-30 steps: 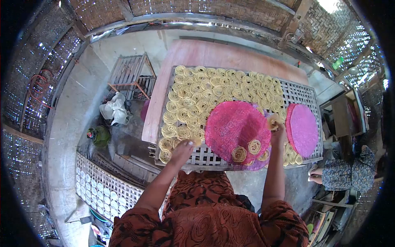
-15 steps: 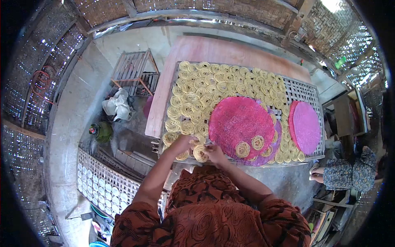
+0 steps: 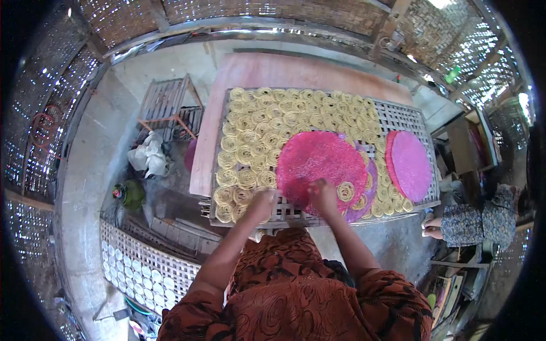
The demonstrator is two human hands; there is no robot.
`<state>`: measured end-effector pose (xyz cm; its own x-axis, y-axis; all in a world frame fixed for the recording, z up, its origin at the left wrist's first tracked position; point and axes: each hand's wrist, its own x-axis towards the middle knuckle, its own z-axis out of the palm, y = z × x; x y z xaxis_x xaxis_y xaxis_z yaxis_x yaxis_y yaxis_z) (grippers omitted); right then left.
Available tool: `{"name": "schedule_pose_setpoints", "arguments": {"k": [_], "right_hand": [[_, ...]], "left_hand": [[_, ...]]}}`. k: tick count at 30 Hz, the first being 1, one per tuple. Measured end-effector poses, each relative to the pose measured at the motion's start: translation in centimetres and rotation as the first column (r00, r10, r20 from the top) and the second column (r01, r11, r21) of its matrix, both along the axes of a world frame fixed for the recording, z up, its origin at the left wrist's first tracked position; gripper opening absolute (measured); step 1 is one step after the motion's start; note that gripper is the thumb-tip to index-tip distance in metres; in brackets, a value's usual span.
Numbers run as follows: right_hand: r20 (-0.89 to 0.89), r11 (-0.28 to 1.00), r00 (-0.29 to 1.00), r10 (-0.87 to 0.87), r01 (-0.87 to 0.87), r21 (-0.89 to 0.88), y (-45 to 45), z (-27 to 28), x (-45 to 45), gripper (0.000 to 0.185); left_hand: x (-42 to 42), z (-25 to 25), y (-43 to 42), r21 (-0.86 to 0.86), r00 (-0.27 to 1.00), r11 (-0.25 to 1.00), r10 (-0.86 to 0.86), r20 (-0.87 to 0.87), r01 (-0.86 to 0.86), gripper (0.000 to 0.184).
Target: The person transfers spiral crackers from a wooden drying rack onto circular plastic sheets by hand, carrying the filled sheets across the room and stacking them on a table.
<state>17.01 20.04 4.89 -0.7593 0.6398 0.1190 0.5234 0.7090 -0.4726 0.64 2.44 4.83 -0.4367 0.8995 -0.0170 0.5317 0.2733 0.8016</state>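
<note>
Pale yellow noodle nests (image 3: 248, 137) lie in rows on a woven lattice rack (image 3: 396, 116). A round bright pink sheet (image 3: 318, 162) lies over the rack's middle, with one noodle nest (image 3: 345, 191) near its front edge. My left hand (image 3: 261, 204) is low over the nests at the front left, fingers bent and closed; what is under them is hidden. Over the front part of the pink sheet is my right hand (image 3: 322, 198), its fingers curled together. Whatever it grips is covered by the hand.
More round pink sheets (image 3: 412, 166) rest on the rack's right side. Beneath the rack is a wooden board (image 3: 318, 74). Another rack with white discs (image 3: 136, 273) stands lower left. A person (image 3: 478, 219) is at the right.
My right hand has moved right, from the rack's front edge onto the pink sheet, covering where a second nest lay. My left hand stays near the front-left nests. The view has shifted slightly.
</note>
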Motion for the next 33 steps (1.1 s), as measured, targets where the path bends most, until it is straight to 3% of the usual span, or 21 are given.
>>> {"name": "schedule_pose_setpoints", "arguments": {"k": [3, 5, 6, 8, 9, 12, 14, 16, 17, 18, 19, 20, 22, 25, 26, 27, 28, 29, 30, 31, 33], "right_hand": [[0.226, 0.963, 0.943, -0.243, 0.207, 0.171, 4.7, 1.5, 3.7, 0.041], [0.353, 0.954, 0.891, -0.286, 0.23, 0.191, 7.1, -1.2, 5.8, 0.056], [0.353, 0.948, 0.884, -0.305, 0.246, 0.202, 7.7, -2.2, 6.5, 0.056], [0.296, 0.975, 0.93, -0.217, 0.223, 0.013, 8.8, -3.2, 7.9, 0.064], [0.273, 0.979, 0.942, -0.195, 0.203, 0.001, 8.4, -2.5, 8.0, 0.056], [0.338, 0.985, 0.936, -0.102, 0.047, 0.167, 7.3, -2.3, 7.5, 0.046], [0.248, 0.979, 0.961, -0.126, 0.079, 0.189, 7.2, -1.9, 7.9, 0.032], [0.025, 0.973, 0.979, -0.201, 0.203, -0.106, 7.4, -0.6, 8.5, 0.027], [0.193, 0.827, 0.902, -0.386, 0.431, -0.362, 8.1, 0.4, 8.7, 0.022], [0.193, 0.835, 0.91, -0.366, 0.413, -0.363, 9.2, -1.1, 9.9, 0.022], [0.006, 0.643, 0.846, -0.533, 0.409, -0.648, 11.0, -4.4, 12.2, 0.023], [-0.101, 0.406, 0.702, -0.705, 0.283, -0.869, 12.7, -6.1, 13.6, 0.023], [0.003, 0.022, 0.501, -0.865, 0.045, -0.999, 13.6, -3.6, 14.9, 0.021], [-0.135, 0.099, 0.561, -0.817, -0.094, -0.991, 16.9, -3.5, 16.9, 0.024], [-0.145, 0.139, 0.569, -0.81, -0.053, -0.989, 18.6, -4.8, 17.3, 0.024], [-0.232, 0.319, 0.697, -0.679, -0.005, -0.948, 18.2, -3.2, 15.9, 0.024], [-0.258, 0.399, 0.766, -0.589, -0.003, -0.917, 17.6, -1.8, 14.2, 0.024], [-0.28, 0.48, 0.823, -0.495, -0.01, -0.877, 16.5, 0.7, 12.1, 0.024], [-0.272, 0.415, 0.856, -0.439, -0.075, -0.907, 14.7, 2.9, 9.4, 0.023], [-0.271, 0.345, 0.883, -0.383, -0.136, -0.929, 13.0, 3.8, 7.1, 0.023], [-0.281, 0.434, 0.949, -0.141, -0.196, -0.879, 10.5, 0.8, 3.8, 0.024]], "left_hand": [[5.2, -0.5, 4.8, 0.013, 0.983, 0.988, -0.154, 0.099, 0.154, 0.034], [7.9, -1.9, 7.6, 0.034, 0.966, 0.978, -0.199, -0.162, 0.207, 0.045], [8.5, -3.4, 8.6, 0.045, 0.964, 0.973, -0.215, -0.16, 0.224, 0.045], [9.5, -6.1, 11.0, -0.002, 0.867, 0.945, -0.301, -0.396, 0.327, 0.052], [9.8, -5.0, 11.3, -0.092, 0.87, 0.956, -0.291, -0.397, 0.277, 0.041], [9.8, -3.4, 12.3, -0.257, 0.881, 0.939, -0.311, -0.356, 0.228, 0.046], [9.9, -3.6, 12.7, -0.241, 0.876, 0.944, -0.306, -0.372, 0.227, 0.044], [10.2, -4.2, 12.9, -0.228, 0.878, 0.951, -0.284, -0.386, 0.208, 0.041], [10.4, -5.0, 13.0, -0.192, 0.893, 0.957, -0.274, -0.356, 0.217, 0.04], [10.5, -5.6, 13.0, -0.155, 0.909, 0.964, -0.258, -0.327, 0.217, 0.039], [10.8, -5.5, 12.9, -0.155, 0.916, 0.969, -0.233, -0.327, 0.191, 0.039], [11.2, -5.3, 12.7, -0.157, 0.939, 0.975, -0.195, -0.284, 0.155, 0.036], [11.9, -4.6, 12.3, -0.17, 0.965, 0.982, -0.124, -0.233, 0.085, 0.033], [12.5, -3.4, 10.8, -0.056, 0.935, 0.997, -0.077, -0.347, 0.061, 0.026], [12.6, -2.9, 10.3, 0.041, 0.981, 0.998, -0.046, -0.186, 0.054, 0.024], [12.6, -2.1, 9.6, 0.14, 0.999, 0.99, -0.026, -0.02, 0.028, 0.022], [12.5, -1.3, 8.6, 0.125, 1.0, 0.992, 0.007, -0.017, -0.005, 0.022], [12.1, 0.0, 7.2, 0.068, 0.988, 0.997, 0.01, 0.151, -0.02, 0.022], [12.0, 1.2, 5.5, 0.014, 0.949, 1.0, 0.02, 0.315, -0.026, 0.023], [12.1, 1.8, 3.8, 0.092, 0.905, 0.976, 0.146, 0.399, -0.198, 0.025], [11.3, 2.4, -0.1, 0.063, 0.788, 0.903, 0.334, 0.517, -0.425, 0.021]]}}
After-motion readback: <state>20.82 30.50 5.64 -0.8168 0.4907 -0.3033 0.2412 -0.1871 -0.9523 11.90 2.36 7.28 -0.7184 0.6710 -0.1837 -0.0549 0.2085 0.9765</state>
